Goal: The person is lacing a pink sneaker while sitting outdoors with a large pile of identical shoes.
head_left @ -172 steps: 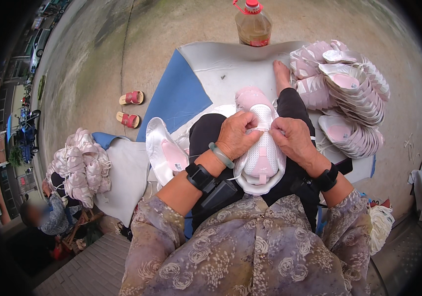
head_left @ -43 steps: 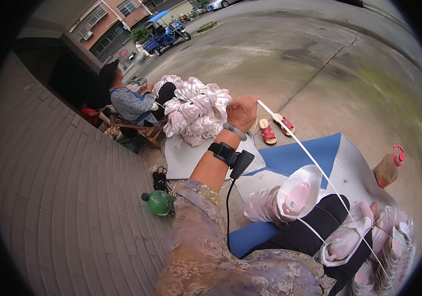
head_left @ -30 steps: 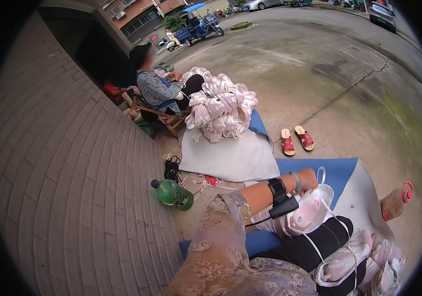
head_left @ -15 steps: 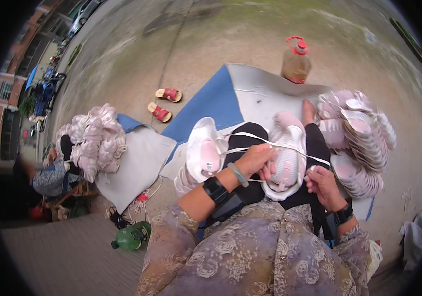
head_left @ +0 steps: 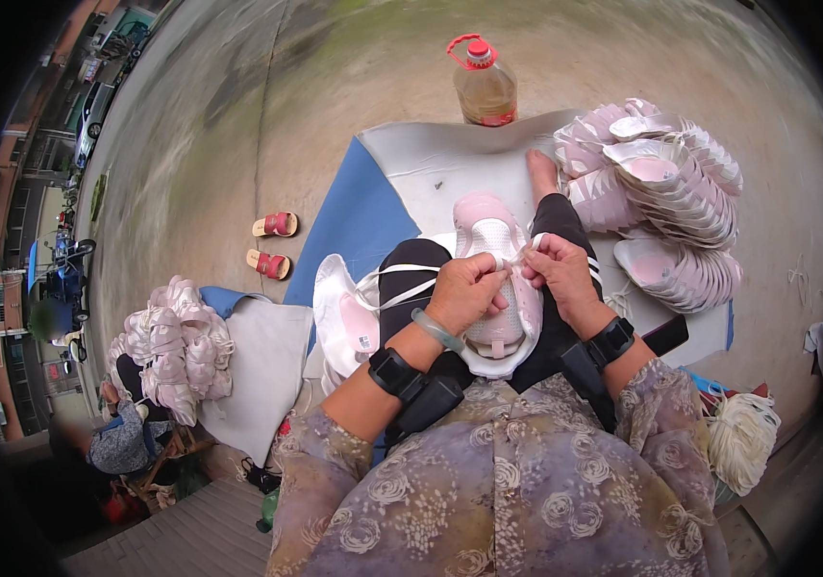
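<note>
A pink and white shoe upper rests across my lap, toe pointing away from me. My left hand pinches a white shoelace above the upper's middle. From the right, my right hand grips lace too, its fingertips close to the left ones. The fingers hide how the lace runs between them. Part of the lace trails over my left thigh. Beside that thigh lie more shoe uppers.
Nested uppers are piled at my right, and a hank of white laces hangs near my right elbow. Ahead stand a red-capped bottle and red sandals. Another person sits at left beside a further pile.
My right hand has come up and inward from the upper's near right side to meet the left hand above it. The view has shifted, bringing the hank of laces into fuller sight.
</note>
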A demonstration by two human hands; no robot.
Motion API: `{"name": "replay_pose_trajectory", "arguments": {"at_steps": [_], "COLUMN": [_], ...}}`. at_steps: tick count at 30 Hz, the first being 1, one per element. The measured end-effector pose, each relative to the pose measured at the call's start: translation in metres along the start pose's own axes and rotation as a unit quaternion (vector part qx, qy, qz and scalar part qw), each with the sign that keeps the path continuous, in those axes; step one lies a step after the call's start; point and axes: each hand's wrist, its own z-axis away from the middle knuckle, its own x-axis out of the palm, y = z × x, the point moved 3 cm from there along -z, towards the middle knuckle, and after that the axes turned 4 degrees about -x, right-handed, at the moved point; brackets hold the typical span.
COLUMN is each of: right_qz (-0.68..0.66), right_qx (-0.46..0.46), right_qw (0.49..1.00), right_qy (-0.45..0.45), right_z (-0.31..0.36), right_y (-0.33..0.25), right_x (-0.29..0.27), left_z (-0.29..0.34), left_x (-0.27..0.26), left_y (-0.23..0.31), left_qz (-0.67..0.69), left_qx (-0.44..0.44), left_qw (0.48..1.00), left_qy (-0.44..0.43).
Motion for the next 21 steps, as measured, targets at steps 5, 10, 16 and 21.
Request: {"name": "replay_pose_trajectory", "arguments": {"at_steps": [5,10,16,21], "right_qz": [0.002,0.002,0.014,0.06], "right_qx": [-0.024,-0.071,-0.087,-0.107], "right_qw": [1.0,0.997,0.996,0.992], "right_qy": [0.001,0.004,0.015,0.021], "right_z": [0.01,0.009,0.003,0.0], "right_y": [0.003,0.005,0.009,0.003], "right_x": [0.0,0.002,-0.001,0.012], "left_z": [0.003,0.003,-0.003,-0.001], "left_x": [-0.001,-0.001,0.001,-0.01], "left_y": [0.001,0.0,0.001,-0.002], "left_qz": [0.004,0.019,0.022,0.023], "left_qx": [0.027,0.028,0.03,0.044], "left_qw": [1.0,0.999,0.999,0.999], "left_qy": [0.008,-0.006,-0.02,-0.004]}}
